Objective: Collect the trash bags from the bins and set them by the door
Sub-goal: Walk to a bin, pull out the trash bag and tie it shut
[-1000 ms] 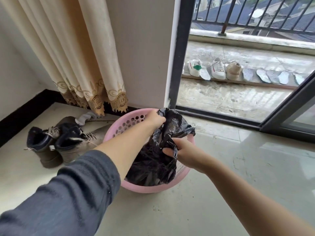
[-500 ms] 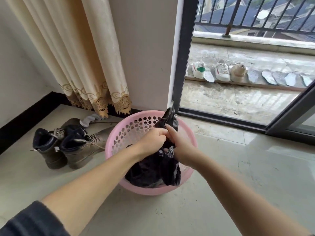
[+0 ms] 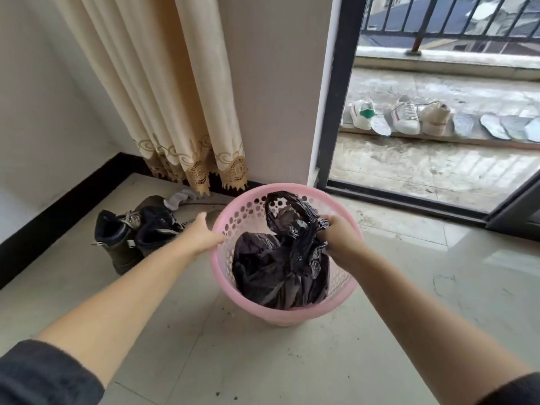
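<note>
**Figure: Knotted bin liner held at its neck, bin steadied at the rim**

A black trash bag point(image 3: 280, 267) is shown inside a pink perforated bin point(image 3: 344, 285) standing on the tiled floor, close to the frame of an open balcony door point(image 3: 336, 92). The bag's mouth has been gathered and tied, and a loose loop of film stands up above the knot. The gathered neck is gripped by the right hand point(image 3: 336, 238), its fingers curled round the plastic. The bin's left rim is taken by the left hand point(image 3: 201, 232), thumb inside and fingers outside, though how tightly cannot be told.

The film is thin, soft and glossy, so it is judged likely to slide in a loose grasp and to stretch or tear if pulled by a single fold. The bulge low in the bin suggests a modest, shapeless load that will sag and swing once lifted. The best hold is judged to be the bunched neck at or just below the knot. A light bin may rise with the bag, so the rim is best held down.

A pair of dark boots point(image 3: 137, 235) lies just left of the bin, beneath a cream curtain point(image 3: 175, 92).
</note>
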Demonstrator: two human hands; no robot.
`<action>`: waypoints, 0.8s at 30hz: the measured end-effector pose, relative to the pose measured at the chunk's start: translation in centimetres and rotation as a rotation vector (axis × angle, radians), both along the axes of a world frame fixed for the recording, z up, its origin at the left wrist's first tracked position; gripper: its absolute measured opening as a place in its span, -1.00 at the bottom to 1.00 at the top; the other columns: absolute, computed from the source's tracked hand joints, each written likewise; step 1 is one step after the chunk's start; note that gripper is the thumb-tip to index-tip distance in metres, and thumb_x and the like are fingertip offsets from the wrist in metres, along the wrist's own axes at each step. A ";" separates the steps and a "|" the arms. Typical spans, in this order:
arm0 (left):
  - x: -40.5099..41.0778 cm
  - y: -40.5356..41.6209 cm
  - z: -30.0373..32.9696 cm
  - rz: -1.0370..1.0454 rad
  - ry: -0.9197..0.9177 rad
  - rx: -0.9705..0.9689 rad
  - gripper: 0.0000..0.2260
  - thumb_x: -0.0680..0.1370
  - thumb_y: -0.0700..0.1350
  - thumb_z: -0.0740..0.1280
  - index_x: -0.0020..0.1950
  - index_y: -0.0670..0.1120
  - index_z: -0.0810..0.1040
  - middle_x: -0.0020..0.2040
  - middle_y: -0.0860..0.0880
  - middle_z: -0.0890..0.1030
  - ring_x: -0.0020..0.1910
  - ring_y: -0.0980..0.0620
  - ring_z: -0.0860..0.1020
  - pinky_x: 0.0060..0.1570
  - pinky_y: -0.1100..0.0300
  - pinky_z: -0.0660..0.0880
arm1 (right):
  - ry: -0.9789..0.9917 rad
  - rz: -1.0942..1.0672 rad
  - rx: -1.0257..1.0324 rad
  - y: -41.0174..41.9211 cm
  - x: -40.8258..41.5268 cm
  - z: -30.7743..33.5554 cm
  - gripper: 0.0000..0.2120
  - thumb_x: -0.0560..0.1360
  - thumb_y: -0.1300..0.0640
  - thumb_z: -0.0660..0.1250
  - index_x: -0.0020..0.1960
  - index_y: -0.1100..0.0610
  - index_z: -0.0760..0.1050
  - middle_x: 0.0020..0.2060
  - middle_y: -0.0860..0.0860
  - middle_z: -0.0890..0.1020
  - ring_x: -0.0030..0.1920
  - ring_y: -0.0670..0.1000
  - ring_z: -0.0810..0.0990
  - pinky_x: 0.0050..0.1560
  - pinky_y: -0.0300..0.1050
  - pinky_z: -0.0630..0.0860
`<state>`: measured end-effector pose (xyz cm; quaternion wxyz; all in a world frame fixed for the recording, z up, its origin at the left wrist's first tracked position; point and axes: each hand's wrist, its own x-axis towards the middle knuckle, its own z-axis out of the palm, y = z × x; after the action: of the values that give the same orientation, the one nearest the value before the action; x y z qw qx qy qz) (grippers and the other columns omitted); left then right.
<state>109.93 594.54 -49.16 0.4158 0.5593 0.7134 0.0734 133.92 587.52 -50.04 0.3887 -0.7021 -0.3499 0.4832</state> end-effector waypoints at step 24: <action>5.7 -2.1 -1.4 0.670 -1.080 -0.208 -0.81 0.57 -0.30 0.17 0.18 -0.17 0.36 0.09 -0.23 0.43 -0.02 -0.13 0.54 -0.30 0.03 0.63 | 0.316 -0.198 0.924 -5.6 2.6 17.0 -0.73 0.21 0.46 0.21 -0.12 0.29 0.48 -0.39 -0.04 0.63 -0.30 0.01 0.60 -0.26 -0.18 0.54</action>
<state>115.67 592.43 -50.59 0.7230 0.1473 0.5430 0.4010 136.53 581.93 -33.03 0.7516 -0.4042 -0.3961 0.3390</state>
